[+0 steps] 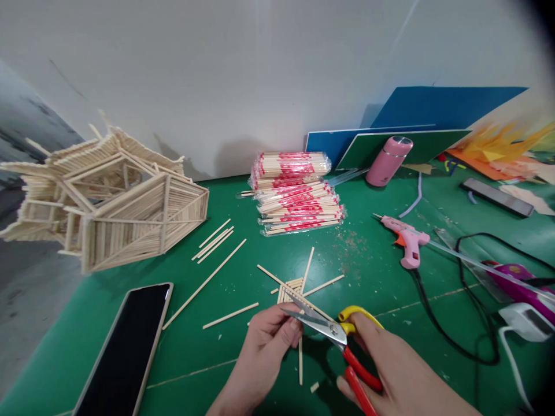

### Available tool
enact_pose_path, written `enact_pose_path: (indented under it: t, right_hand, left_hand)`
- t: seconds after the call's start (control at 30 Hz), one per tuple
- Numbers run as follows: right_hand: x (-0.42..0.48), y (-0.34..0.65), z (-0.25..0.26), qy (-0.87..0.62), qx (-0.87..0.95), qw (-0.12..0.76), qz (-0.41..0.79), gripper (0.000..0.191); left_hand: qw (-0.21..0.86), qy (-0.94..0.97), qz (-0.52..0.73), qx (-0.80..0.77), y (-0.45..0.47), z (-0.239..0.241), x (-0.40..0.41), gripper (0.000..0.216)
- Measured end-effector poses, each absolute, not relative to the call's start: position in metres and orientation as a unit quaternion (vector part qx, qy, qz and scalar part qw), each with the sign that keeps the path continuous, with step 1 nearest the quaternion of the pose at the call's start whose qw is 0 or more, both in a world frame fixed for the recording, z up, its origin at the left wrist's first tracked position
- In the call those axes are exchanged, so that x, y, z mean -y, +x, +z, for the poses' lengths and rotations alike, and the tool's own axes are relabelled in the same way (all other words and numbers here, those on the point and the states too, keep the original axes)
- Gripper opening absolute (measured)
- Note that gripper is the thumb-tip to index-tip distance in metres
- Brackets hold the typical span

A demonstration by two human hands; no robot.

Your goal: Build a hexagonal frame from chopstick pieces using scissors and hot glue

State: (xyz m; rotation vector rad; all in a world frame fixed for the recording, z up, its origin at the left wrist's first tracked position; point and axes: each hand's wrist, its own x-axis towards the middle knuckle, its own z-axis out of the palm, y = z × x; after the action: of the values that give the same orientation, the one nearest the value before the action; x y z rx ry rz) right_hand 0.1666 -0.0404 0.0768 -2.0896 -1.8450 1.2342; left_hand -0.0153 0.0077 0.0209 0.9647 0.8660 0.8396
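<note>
Scissors in the curled right hand slant leftward, blades parted, to the left hand, seemingly pinching a stick.

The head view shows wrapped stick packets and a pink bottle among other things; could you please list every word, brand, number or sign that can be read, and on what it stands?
No text can be read with certainty.
Stick packets: red print, too blurred to read.
Pink bottle: a tiny mark low on its side, too small to read.
</note>
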Motion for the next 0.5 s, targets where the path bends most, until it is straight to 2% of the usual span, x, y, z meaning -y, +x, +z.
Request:
enact_pose_path:
  t: [0.3,0.5]
  right_hand:
    - [0.0422,0.1694,0.0743,-0.679,0.608,0.036,0.410,0.041]
    - [0.0412,0.1698,0.0808,-0.660,0.628,0.047,0.409,0.033]
  left_hand:
    - [0.767,0.377,0.386,-0.347,-0.0120,0.0238,-0.0088,0.018]
    - [0.775,0.393,0.363,-0.335,-0.0103,0.0256,-0.0071,0.019]
